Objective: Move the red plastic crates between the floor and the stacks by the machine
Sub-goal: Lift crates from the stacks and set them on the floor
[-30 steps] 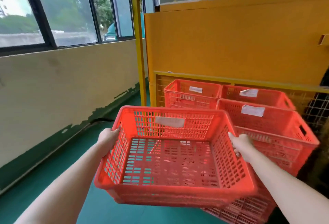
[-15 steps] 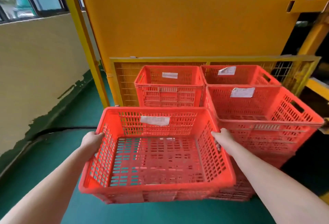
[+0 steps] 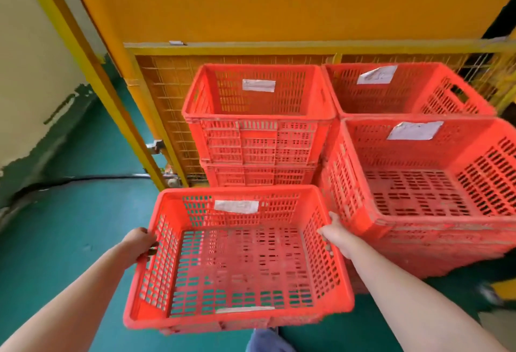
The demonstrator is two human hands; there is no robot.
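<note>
I carry an empty red slotted crate (image 3: 237, 321) low in front of me, above the green floor. My left hand (image 3: 139, 242) grips its left rim and my right hand (image 3: 333, 235) grips its right rim, fingers curled into the side. Directly behind it stands a stack of red crates (image 3: 257, 139) against the yellow machine. To the right stand two more stacks, a near one (image 3: 418, 228) and a far one (image 3: 410, 91). My right hand is squeezed close to the near right stack. Each crate bears a white label.
The yellow machine housing (image 3: 279, 2) with a wire mesh guard (image 3: 167, 94) blocks the way ahead. A yellow post (image 3: 92, 64) slants down on the left beside a cream wall (image 3: 28, 72). A black cable (image 3: 92, 177) runs along the green floor (image 3: 69, 226).
I have stepped closer to the stacks and looked further down. The crate in my hands has dropped lower, in front of the left stack.
</note>
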